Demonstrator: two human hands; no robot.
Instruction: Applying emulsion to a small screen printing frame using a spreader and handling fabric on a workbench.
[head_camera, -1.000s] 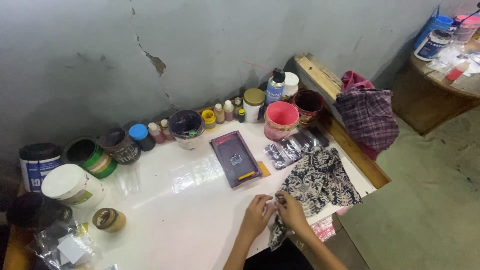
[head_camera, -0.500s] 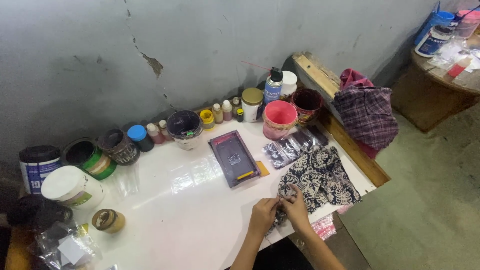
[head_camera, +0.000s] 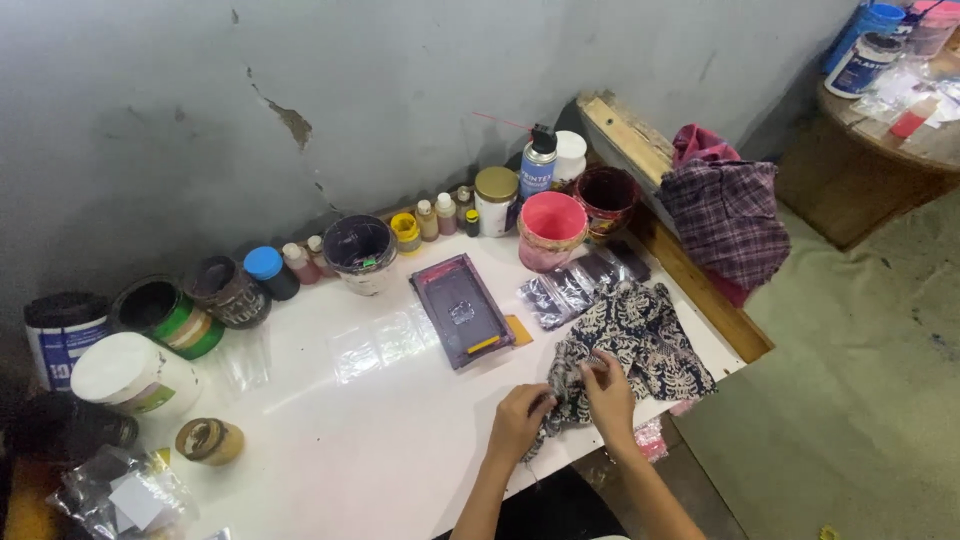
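Observation:
A black-and-white patterned cloth (head_camera: 640, 340) lies crumpled on the right part of the white table (head_camera: 330, 440). My left hand (head_camera: 520, 420) pinches the cloth's near left edge. Just right of it, my right hand (head_camera: 607, 385) grips a fold of the same cloth, fingers closed on the fabric. A small purple-stained printing frame (head_camera: 462, 310) with a yellow squeegee lies flat a little beyond my hands, near the table's middle.
Paint tubs, jars and small bottles line the wall, among them a pink bucket (head_camera: 550, 230) and a spray can (head_camera: 538, 162). Clear plastic sleeves (head_camera: 580, 285) lie by the frame. A plaid cloth (head_camera: 725, 215) hangs off the right edge. A round wooden table (head_camera: 880, 130) stands far right.
Both hands have shifted slightly along the cloth's near edge, bunching it closer together. The view has drifted a little; nothing else moved.

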